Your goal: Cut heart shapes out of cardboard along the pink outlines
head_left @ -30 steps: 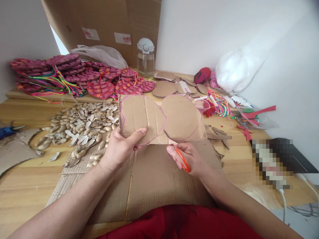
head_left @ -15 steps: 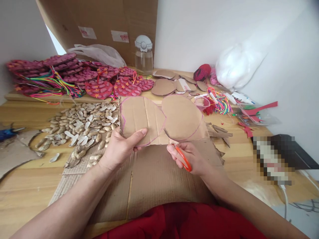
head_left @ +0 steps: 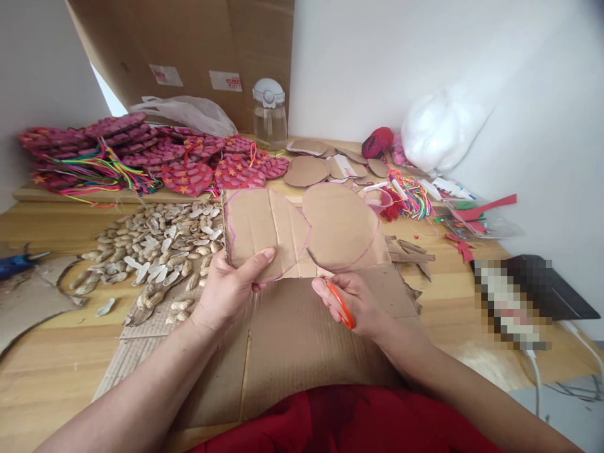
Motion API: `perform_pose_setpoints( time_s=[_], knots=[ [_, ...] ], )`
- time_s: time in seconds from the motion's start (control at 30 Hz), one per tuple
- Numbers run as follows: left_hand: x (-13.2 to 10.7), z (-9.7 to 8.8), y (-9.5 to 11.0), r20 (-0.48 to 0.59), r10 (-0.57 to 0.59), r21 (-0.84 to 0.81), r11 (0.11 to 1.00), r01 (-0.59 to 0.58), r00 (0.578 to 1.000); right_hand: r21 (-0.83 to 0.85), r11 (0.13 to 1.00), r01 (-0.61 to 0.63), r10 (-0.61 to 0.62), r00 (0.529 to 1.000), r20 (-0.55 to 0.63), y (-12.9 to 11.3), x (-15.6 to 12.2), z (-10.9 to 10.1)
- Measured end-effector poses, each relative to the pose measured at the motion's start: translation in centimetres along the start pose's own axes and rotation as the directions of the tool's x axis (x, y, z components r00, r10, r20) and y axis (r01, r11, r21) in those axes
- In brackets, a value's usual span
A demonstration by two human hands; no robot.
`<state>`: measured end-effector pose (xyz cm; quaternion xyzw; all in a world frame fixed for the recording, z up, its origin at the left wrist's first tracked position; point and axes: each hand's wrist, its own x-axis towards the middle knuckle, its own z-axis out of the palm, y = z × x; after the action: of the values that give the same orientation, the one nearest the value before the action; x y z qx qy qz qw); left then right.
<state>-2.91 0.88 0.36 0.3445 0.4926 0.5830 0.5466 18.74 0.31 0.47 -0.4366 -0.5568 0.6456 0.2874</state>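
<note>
Peanut shells [head_left: 155, 245] crowd beside left hand [head_left: 231, 286]; nearer tabletop [head_left: 51, 371] bare

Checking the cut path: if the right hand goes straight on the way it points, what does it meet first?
Likely the cardboard held by the left hand. The right hand, holding scissors, points at its lower edge. The blades are hidden, so contact is unclear.

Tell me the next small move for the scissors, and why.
Probably one short snip along the pink outline of the right oval: the right hand holds the scissors at the lower edge of the cardboard piece, the left hand grips it, and that outline looks mostly uncut.
</note>
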Motion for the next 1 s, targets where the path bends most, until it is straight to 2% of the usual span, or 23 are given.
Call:
perform_pose_setpoints(
  time_s=[0.13, 0.3, 0.6, 1.0],
  knots=[
    [-0.2, 0.3, -0.2, -0.019, 0.012, -0.040, 0.999, -0.013, 1.000, 0.049, 0.999, 0.006, -0.007, 1.000, 0.015, 0.5, 0.2, -0.1],
    [-0.4, 1.1, -0.4, -0.097, 0.038, -0.108, 0.993, -0.049, 0.995, 0.071, 0.997, 0.022, -0.023, 1.000, 0.010, 0.9, 0.4, -0.2],
    [-0.8, 1.7, -0.5, -0.112, 0.035, -0.151, 0.987, -0.051, 0.993, 0.047, 0.998, 0.035, -0.033, 0.999, -0.033, 1.5, 0.5, -0.2],
    [-1.1, 1.9, -1.0, -0.162, 0.024, -0.140, 0.989, -0.047, 0.987, -0.004, 0.996, 0.084, -0.085, 0.996, -0.039, 0.8, 0.4, -0.2]
  ],
)
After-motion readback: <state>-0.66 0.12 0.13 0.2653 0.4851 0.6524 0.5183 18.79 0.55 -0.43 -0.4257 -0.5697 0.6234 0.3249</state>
